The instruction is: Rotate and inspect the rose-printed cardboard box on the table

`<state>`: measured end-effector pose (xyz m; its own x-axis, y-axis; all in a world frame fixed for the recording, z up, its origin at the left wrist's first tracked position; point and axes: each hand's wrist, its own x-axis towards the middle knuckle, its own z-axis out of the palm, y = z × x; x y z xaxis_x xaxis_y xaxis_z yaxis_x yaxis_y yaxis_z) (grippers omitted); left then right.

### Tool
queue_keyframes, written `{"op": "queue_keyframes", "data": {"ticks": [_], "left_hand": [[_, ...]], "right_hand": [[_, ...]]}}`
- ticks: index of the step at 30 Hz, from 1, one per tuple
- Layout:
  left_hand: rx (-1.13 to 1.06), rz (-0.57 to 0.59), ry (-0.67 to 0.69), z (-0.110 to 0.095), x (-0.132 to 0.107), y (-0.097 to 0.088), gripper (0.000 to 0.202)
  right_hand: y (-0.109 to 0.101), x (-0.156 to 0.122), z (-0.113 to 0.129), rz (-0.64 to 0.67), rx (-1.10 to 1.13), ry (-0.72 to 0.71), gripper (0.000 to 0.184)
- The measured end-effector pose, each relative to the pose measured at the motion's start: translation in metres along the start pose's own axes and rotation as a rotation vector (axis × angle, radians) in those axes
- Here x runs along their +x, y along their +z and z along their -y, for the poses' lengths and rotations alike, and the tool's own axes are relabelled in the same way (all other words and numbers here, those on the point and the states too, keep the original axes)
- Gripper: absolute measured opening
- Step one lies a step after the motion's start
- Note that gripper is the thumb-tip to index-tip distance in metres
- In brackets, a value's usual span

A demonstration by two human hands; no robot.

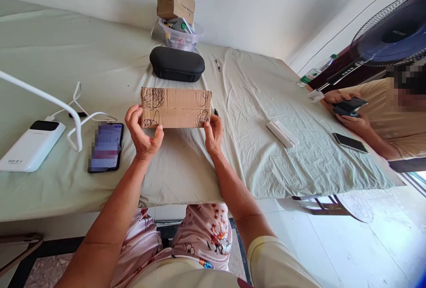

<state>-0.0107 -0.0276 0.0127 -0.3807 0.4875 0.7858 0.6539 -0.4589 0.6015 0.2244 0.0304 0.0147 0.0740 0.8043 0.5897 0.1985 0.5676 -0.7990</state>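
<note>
A small brown cardboard box [176, 108] is held up in front of me over the table, with black pen scribbles in its corners and a seam across its face. My left hand [143, 135] grips its left end, thumb at the lower edge and fingers along the side. At the lower right corner my right hand [214, 133] pinches the box, its thumb on the scribble there. The dark tip of what looks like a pen [216, 112] sticks up behind the right hand's fingers; most of it is hidden.
Beyond the box lie a black zip case [177, 65], a pen [218, 65] and a plastic basket [179, 39] under another carton [175, 3]. A power bank [33, 146] with cables and a phone [105, 146] lie left. Rightward are a white case [282, 133] and a seated person [376, 115].
</note>
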Motion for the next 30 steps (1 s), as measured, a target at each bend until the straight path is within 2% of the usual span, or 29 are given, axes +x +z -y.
{"op": "queue_keyframes", "data": {"ticks": [5,13,16,19,21,24,30], "left_hand": [[-0.083,0.092,-0.069,0.003,0.000,0.000,0.085],[-0.049,-0.018,-0.180,0.010,0.002,-0.003,0.071],[-0.064,-0.012,-0.190,0.011,0.006,-0.006,0.070],[-0.117,0.051,-0.207,0.010,0.010,-0.011,0.073],[-0.130,0.101,-0.195,0.007,0.012,-0.013,0.068],[-0.107,0.148,-0.133,0.002,0.013,-0.013,0.051],[-0.028,0.142,-0.034,-0.005,0.009,-0.008,0.031]], "right_hand": [[-0.001,0.001,-0.007,0.056,0.014,0.016,0.055],[-0.009,0.006,0.003,0.057,-0.136,0.053,0.060],[-0.011,0.008,0.005,0.059,-0.172,0.063,0.067],[-0.013,0.009,0.004,0.063,-0.191,0.075,0.074],[-0.015,0.010,0.003,0.062,-0.208,0.089,0.075],[-0.018,0.011,0.002,0.056,-0.241,0.120,0.072],[-0.018,0.010,-0.002,0.061,-0.290,0.157,0.064]]}}
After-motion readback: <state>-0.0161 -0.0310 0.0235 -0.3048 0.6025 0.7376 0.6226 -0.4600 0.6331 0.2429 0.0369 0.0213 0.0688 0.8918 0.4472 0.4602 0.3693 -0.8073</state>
